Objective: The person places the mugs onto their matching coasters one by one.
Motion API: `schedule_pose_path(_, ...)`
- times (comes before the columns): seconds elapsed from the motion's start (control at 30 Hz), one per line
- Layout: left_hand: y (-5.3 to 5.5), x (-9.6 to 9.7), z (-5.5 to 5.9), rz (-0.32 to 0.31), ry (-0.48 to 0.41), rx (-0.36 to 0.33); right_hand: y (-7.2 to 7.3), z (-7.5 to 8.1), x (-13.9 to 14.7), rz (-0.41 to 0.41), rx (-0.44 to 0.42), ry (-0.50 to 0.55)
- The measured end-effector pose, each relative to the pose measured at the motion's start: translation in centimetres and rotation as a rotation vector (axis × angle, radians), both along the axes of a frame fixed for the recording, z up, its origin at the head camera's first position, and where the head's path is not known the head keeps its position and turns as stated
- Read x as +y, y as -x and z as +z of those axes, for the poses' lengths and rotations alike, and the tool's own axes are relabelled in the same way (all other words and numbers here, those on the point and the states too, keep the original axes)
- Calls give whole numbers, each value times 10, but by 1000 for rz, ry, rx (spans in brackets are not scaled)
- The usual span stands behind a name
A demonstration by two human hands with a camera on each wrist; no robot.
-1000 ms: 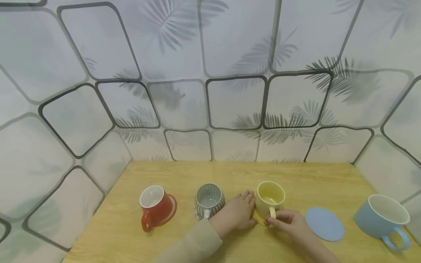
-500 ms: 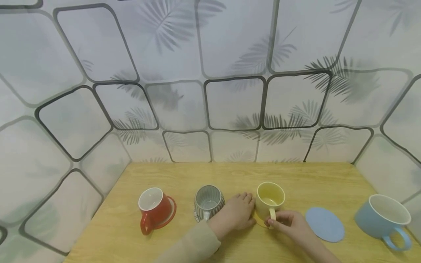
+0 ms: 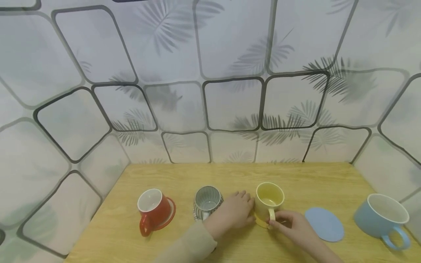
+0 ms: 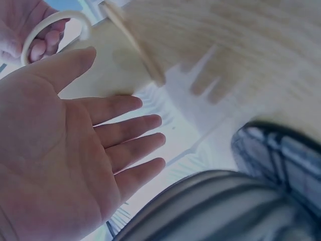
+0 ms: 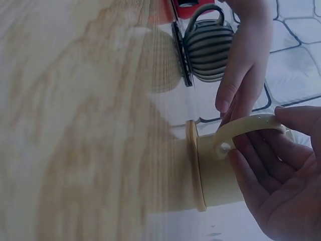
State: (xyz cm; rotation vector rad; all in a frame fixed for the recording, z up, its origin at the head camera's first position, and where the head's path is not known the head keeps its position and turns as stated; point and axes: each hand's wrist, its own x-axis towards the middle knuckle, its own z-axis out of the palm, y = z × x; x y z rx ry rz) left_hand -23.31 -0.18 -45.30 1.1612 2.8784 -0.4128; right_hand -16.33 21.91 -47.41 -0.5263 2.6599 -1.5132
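Note:
A yellow mug [image 3: 265, 206] stands upright on a round yellow coaster [image 3: 262, 223], right of the middle of the table in the head view. My right hand [image 3: 294, 226] grips its handle [image 5: 251, 124] between thumb and fingers, as the right wrist view shows. Just left of the mug is my left hand [image 3: 235, 212], its fingers straight and spread a little, holding nothing. In the left wrist view its thumb lies over the mug's side; whether they touch I cannot tell. A grey striped mug [image 3: 208, 199] on a patterned coaster [image 3: 197, 214] is partly covered by my left forearm.
To the left, a red mug [image 3: 158, 212] is on a red-rimmed coaster [image 3: 171, 215]. On the right lies a flat light blue coaster [image 3: 323, 224], with a light blue mug [image 3: 373, 219] near the wooden table's [image 3: 184, 173] right edge. A patterned backdrop [image 3: 233, 104] encloses the table.

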Motion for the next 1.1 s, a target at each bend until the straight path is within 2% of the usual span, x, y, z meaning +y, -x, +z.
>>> schedule_pose_path(0.23,0,-3,12,5,9,-24,0,3,4,-103,100,-99)
schedule_pose_path(0.43,-1,-5,24,-6,59,32,0,7,10,-115,124,-91)
schedule_pose_path(0.63,-4,-6,40,-30,81,90,-1,14,19,-86,89,-76)
schedule_pose_path(0.87,-9,-5,56,-23,68,91,-1,25,26,-118,84,-53)
schedule_pose_path(1.0,-11,-5,63,-21,61,92,-2,30,30,-146,49,-62)
schedule_pose_path(1.1,-11,-4,67,-14,38,84,-3,30,33,-159,69,-59)
